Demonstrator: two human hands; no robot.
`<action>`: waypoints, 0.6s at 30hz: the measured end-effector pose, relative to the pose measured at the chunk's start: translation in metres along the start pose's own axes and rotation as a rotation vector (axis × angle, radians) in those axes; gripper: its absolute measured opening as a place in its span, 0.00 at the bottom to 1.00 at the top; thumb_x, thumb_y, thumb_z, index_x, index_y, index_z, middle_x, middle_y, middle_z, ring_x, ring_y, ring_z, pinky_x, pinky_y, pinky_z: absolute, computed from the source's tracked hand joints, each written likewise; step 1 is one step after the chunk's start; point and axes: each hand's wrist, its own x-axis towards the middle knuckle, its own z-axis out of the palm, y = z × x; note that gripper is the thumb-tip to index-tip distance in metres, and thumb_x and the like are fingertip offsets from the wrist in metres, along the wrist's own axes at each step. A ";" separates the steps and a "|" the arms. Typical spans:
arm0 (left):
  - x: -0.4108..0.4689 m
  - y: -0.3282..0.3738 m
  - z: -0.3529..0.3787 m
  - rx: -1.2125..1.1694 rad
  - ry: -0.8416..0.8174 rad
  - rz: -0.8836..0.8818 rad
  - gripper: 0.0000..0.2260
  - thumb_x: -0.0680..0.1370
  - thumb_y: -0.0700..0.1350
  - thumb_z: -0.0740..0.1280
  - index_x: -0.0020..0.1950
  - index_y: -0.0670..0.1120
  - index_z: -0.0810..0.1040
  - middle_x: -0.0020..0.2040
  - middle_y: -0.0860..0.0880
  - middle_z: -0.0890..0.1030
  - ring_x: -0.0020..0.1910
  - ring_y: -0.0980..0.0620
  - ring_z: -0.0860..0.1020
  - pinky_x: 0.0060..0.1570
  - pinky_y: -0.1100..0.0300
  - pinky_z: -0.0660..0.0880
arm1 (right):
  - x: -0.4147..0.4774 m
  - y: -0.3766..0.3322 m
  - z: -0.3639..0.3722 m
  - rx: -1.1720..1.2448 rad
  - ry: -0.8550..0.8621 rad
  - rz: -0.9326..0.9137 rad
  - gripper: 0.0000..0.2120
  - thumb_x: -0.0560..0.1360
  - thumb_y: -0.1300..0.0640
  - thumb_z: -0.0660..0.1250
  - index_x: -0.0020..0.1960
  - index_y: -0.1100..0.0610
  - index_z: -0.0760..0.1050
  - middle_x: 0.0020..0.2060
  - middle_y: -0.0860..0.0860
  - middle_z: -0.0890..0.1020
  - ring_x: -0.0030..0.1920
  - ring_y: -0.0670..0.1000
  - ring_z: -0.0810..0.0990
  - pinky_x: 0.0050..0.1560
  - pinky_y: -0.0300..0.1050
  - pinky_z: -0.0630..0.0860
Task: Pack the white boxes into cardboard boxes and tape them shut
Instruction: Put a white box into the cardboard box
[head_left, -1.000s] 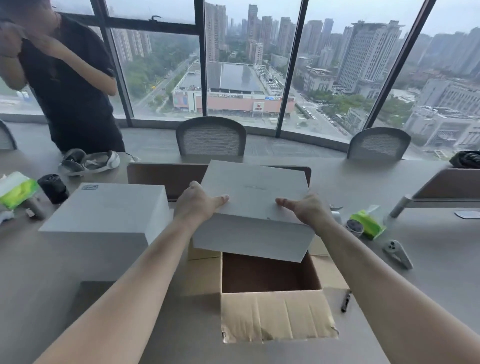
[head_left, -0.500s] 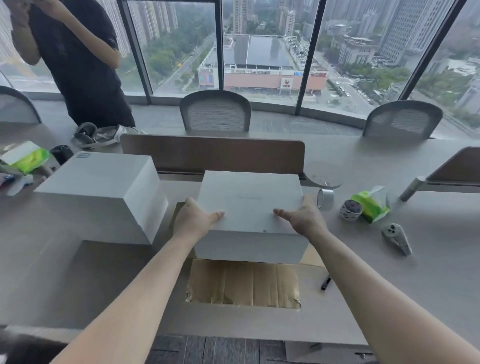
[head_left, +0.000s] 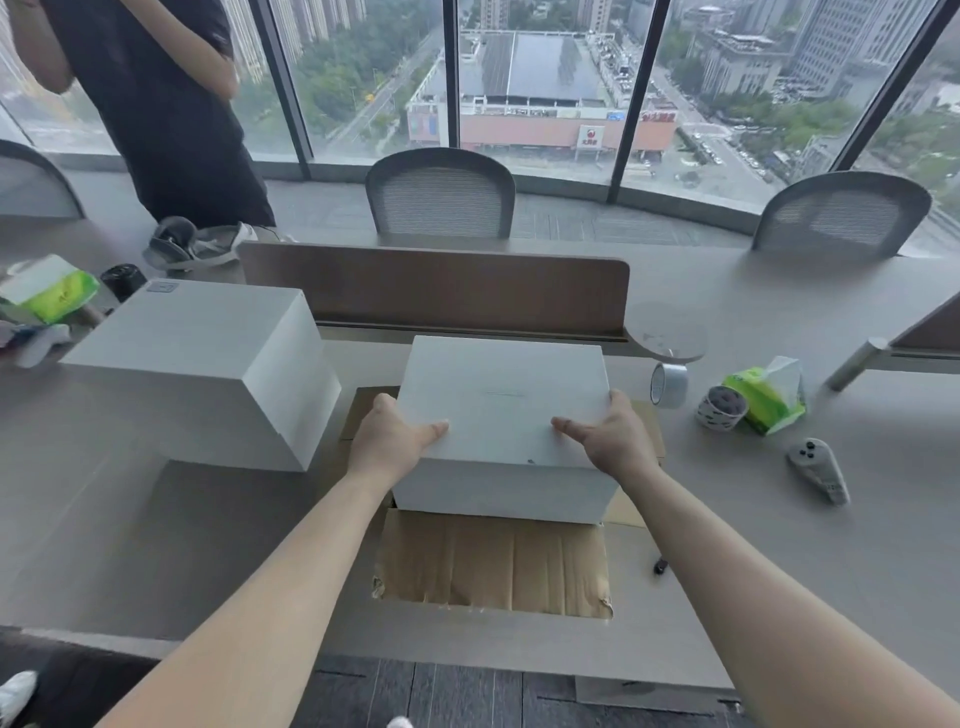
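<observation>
A brown divider panel crosses the grey tabletop. On the right lie a green tissue pack, a white controller and a black pen. A headset rests far left, near a person in a dark shirt. Two mesh chairs face the windows.

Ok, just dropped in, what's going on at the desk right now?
A person grips a white box with the left hand and right hand on its sides, thumbs on top, at the mouth of the open cardboard box; how far in it sits is hidden. A second white box waits on the table to the left. The tape roll lies untouched.
</observation>
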 end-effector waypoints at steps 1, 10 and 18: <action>0.003 -0.001 0.001 -0.010 -0.005 -0.001 0.26 0.71 0.58 0.75 0.57 0.43 0.70 0.49 0.49 0.78 0.44 0.49 0.76 0.31 0.59 0.66 | 0.002 0.000 0.001 0.004 0.002 0.002 0.31 0.68 0.40 0.76 0.60 0.53 0.66 0.55 0.51 0.81 0.56 0.57 0.79 0.55 0.56 0.77; 0.020 -0.021 0.017 -0.043 -0.087 -0.028 0.26 0.72 0.58 0.75 0.57 0.43 0.67 0.49 0.50 0.77 0.47 0.47 0.78 0.41 0.53 0.75 | 0.012 0.013 0.020 0.022 -0.002 0.039 0.32 0.67 0.40 0.77 0.62 0.51 0.66 0.54 0.49 0.81 0.55 0.56 0.80 0.54 0.55 0.78; 0.027 -0.054 0.044 -0.084 -0.162 -0.076 0.23 0.73 0.53 0.75 0.57 0.44 0.66 0.51 0.49 0.77 0.49 0.47 0.78 0.36 0.56 0.70 | 0.012 0.041 0.050 0.057 -0.038 0.112 0.33 0.72 0.47 0.75 0.70 0.53 0.63 0.52 0.45 0.76 0.54 0.52 0.76 0.50 0.44 0.69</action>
